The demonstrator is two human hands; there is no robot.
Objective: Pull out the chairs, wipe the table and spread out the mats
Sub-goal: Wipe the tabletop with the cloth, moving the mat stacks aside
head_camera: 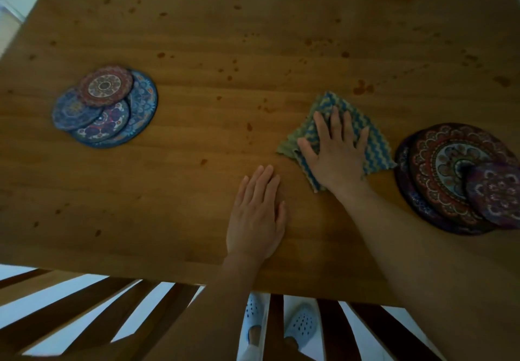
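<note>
**Cloth under the right palm, mats stacked at both ends**

Right hand [339, 151] laid flat on a blue-and-green zigzag cloth [374, 146], fingers spread and straight, pressing it onto the wooden table [197, 37] right of centre. Left hand [257, 214] flat on bare wood just beside the cloth's near-left corner, fingers straight and held close together, gripping nothing.

Mats in two stacks, well apart. At the left, a pile of blue round mats [105, 106] fanned over one another, with a smaller reddish one on top. At the right, a pile of dark red and purple round mats [450, 175], near the cloth's right edge but apart from it; cut off by the picture's right border, so count unclear.

Dark spots and smears scattered over the tabletop, thickest toward the far half and just beyond the cloth.

Chair backs [92, 304] with wooden slats along the near edge, partly under the forearms; more slats at the far edge, only their lower ends showing. Between the near slats, two pale perforated shoes [299, 322] on a light floor.

No readable writing or brand anywhere. Picture dim and soft, so mat patterns hard to make out in detail.
</note>
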